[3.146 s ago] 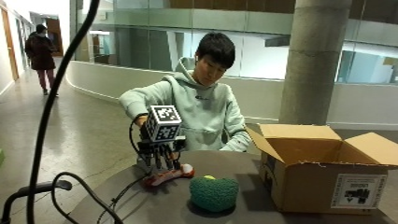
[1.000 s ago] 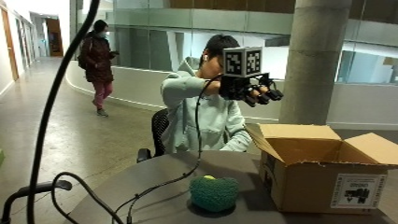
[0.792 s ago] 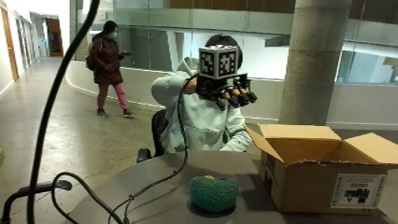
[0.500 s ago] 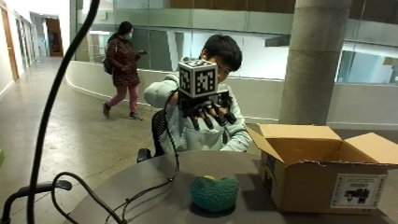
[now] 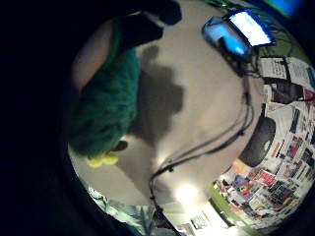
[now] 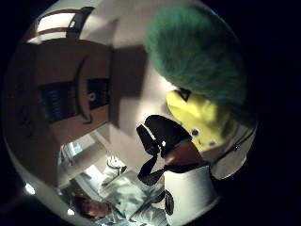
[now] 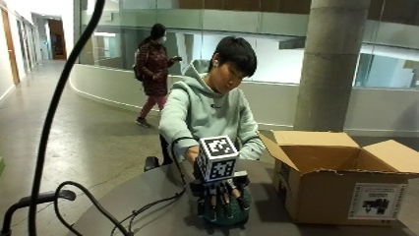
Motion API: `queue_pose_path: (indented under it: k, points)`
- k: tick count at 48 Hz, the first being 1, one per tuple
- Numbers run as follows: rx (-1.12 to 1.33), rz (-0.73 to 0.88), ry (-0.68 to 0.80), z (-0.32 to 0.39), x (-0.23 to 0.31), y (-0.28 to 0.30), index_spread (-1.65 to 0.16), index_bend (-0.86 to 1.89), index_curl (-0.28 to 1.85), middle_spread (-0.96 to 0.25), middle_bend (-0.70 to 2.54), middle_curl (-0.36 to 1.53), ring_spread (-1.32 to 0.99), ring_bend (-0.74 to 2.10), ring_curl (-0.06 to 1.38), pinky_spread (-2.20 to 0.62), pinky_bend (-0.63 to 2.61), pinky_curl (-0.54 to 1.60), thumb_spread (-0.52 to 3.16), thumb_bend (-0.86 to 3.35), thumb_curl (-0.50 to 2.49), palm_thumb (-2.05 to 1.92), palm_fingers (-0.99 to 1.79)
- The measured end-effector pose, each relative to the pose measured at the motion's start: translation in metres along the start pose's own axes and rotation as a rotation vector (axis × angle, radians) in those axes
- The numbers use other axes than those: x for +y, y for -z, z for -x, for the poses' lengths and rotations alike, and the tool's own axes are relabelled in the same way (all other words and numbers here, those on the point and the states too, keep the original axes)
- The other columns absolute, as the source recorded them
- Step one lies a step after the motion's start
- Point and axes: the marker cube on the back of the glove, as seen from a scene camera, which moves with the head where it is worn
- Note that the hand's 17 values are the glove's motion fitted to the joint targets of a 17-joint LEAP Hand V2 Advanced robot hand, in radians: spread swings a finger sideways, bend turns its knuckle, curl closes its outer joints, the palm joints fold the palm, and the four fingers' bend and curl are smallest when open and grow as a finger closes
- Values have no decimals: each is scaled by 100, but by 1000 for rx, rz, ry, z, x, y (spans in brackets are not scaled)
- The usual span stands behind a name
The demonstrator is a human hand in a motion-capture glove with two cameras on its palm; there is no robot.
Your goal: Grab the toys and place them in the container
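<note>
On table, hand [image 7: 221, 199] w/ fingers spread over green toy [image 7: 227, 216], touching; thumb-side view shows toy's yellow part.

Plush toy [image 6: 195, 52] is showing shaggy dark green with a yellow patch. Right hand [image 7: 223, 199] is wearing black. Box [image 7: 340, 189], near the table's [image 7: 150, 196] right edge, is showing plain brown cardboard, white label with black print. Table is appearing grey.

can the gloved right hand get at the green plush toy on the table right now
Probably yes. The right hand is right over the green plush toy, fingers pointing down on it, with nothing between them; the cardboard box stands off to the side.
</note>
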Motion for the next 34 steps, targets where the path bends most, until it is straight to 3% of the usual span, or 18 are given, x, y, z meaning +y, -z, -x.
queue_pose_path:
  k: [5,9,12,18,25,34]
  points:
    - [48,-48,-26,-4,-9,-17,-28,5,20,2,13,22,1,33,27,3,91,42,131,1,31,19,-4]
    - [6,-84,-43,-9,-10,-21,-29,8,17,-1,17,22,-8,70,34,-5,95,40,139,15,38,43,39]
    - [-32,-98,-42,-13,-8,-24,-29,10,17,-4,16,22,-16,86,38,-12,98,40,142,19,41,51,50]
    - [-47,-169,-26,-20,-2,-24,-28,13,14,-11,44,32,-28,103,46,-29,99,40,119,25,53,74,94]
    - [-38,-223,1,-26,11,-26,-28,22,18,-18,64,42,-32,108,51,-36,92,42,92,25,63,83,113]
    - [66,-30,62,-30,37,-15,-32,39,25,-23,76,51,-36,108,54,-39,100,46,71,20,71,81,114]
